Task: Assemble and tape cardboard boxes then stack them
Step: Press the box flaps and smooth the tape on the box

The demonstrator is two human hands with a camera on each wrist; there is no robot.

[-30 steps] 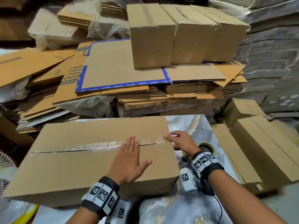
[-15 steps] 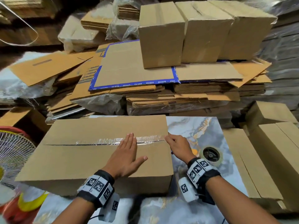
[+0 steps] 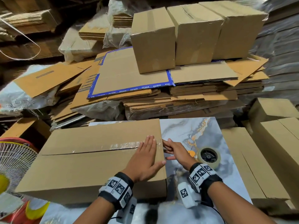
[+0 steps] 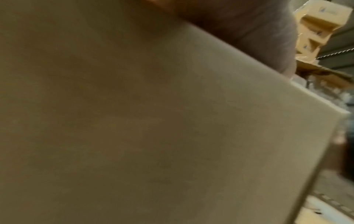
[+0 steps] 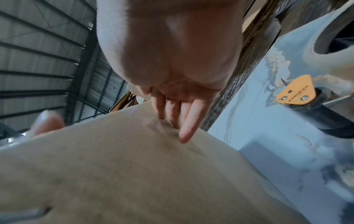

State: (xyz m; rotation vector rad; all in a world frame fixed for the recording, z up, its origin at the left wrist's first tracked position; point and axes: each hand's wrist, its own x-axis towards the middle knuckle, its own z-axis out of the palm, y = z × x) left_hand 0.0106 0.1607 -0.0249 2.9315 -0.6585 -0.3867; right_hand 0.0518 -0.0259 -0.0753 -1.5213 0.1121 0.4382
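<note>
A long cardboard box (image 3: 80, 164) lies on the marbled table (image 3: 186, 131), clear tape (image 3: 124, 145) running along the right part of its top seam. My left hand (image 3: 145, 157) lies flat on the box top near the right end, fingers straight over the tape. My right hand (image 3: 176, 152) presses straight fingers (image 5: 184, 121) against the box's right end face (image 5: 134, 174), on the tape end. The left wrist view is filled by blurred cardboard (image 4: 153, 121). A tape roll on its dispenser (image 3: 209, 156) sits on the table right of my right hand.
Three assembled boxes (image 3: 194, 33) stand on a pile of flat cardboard (image 3: 145, 88) behind the table. More finished boxes (image 3: 275, 151) lie at the right. A fan (image 3: 14, 160) stands at the left edge. Plastic-wrapped bundles fill the back.
My left hand slid right along the taped seam to the box's right end. My right hand moved from the seam's corner down onto the end face. The head view shifted.
</note>
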